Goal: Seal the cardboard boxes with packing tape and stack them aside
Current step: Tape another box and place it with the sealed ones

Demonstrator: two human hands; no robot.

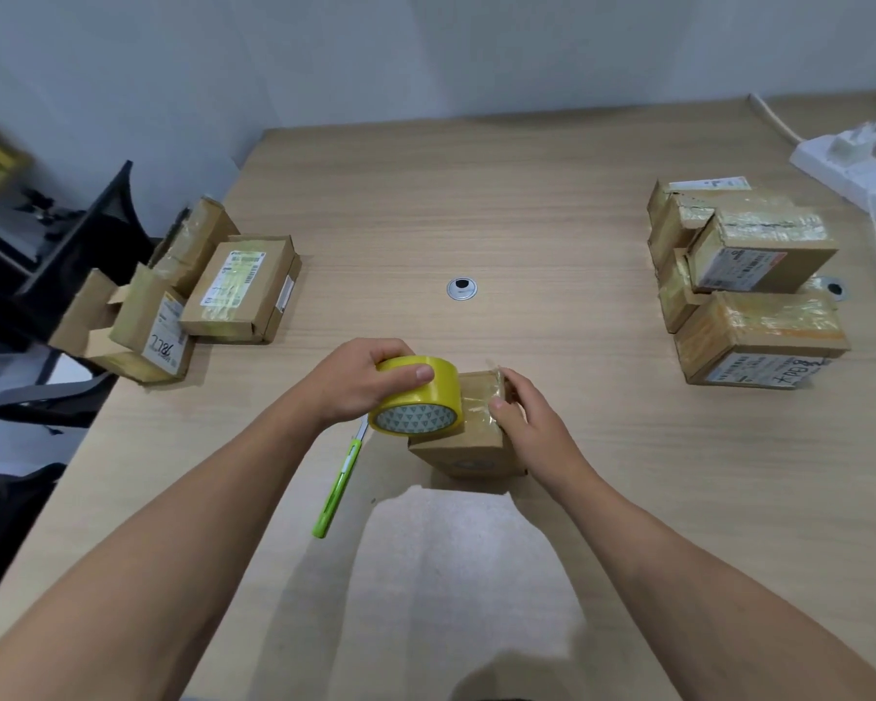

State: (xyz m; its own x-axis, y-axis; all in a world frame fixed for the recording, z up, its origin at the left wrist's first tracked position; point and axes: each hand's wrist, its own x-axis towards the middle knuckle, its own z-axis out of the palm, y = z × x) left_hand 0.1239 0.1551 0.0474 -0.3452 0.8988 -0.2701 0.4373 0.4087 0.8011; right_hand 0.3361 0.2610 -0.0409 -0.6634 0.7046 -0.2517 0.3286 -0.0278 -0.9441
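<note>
One small cardboard box (469, 450), glossy tape (479, 407) atop, tape roll (418, 392) alongside

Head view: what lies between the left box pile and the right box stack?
A round metal cable hole in otherwise bare tabletop, shown in the head view.

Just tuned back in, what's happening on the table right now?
A person is taping a small cardboard box on the table. The left hand grips the yellow tape roll at the box's top, with a clear strip drawn across it. The right hand holds the box, thumb on the strip. A green utility knife lies beside the box. Taped boxes are stacked on the right, and a pile of boxes, some with open flaps, sits on the left.
</note>
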